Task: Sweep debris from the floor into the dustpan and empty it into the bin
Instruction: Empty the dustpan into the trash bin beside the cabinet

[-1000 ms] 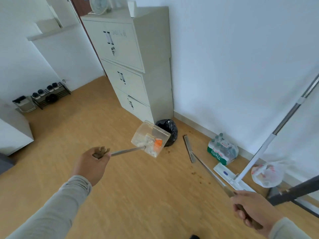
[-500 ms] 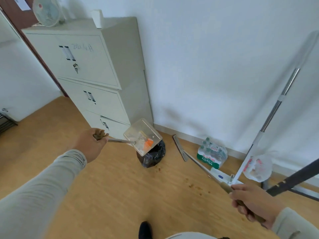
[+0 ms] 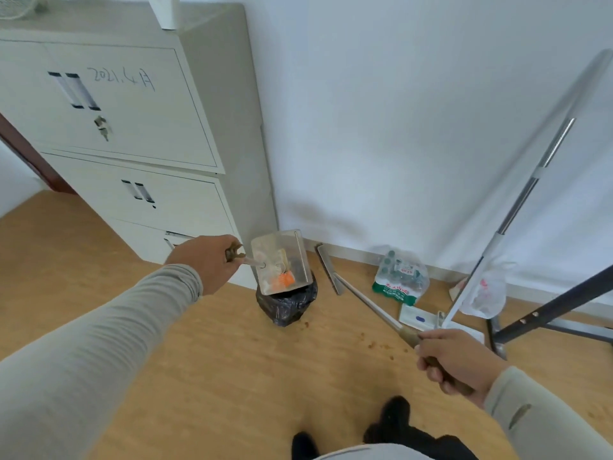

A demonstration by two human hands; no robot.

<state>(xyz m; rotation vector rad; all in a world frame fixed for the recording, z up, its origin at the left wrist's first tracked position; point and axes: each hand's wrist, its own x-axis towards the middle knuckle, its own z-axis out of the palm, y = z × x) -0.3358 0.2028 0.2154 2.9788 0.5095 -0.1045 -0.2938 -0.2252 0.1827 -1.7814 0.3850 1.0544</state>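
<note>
Presently, the left hand (image 3: 205, 262) grips the handle of a clear plastic dustpan (image 3: 280, 262), fingers curled round the handle's end. The dustpan is held tilted above the open mouth of a black bin bag (image 3: 287, 303), which stands on the wooden floor (image 3: 205, 353) at the corner of a grey filing cabinet (image 3: 132, 134). White scraps and an orange piece (image 3: 285, 278) lie inside the dustpan, toward its lower edge.

The right hand (image 3: 456, 363) holds the brown grip of a long-handled broom (image 3: 365, 303), fingers wrapped around it. The broom's narrow head (image 3: 328, 268) is near the skirting, just right of the bag; whether it touches the floor cannot be told.

Small brown crumbs (image 3: 374, 343) are scattered on the floor between the bag and the right hand. A shrink-wrapped pack of bottles (image 3: 399, 277) sits against the wall. A flat mop (image 3: 517, 207) leans beside a white plastic bag (image 3: 486, 293).
</note>
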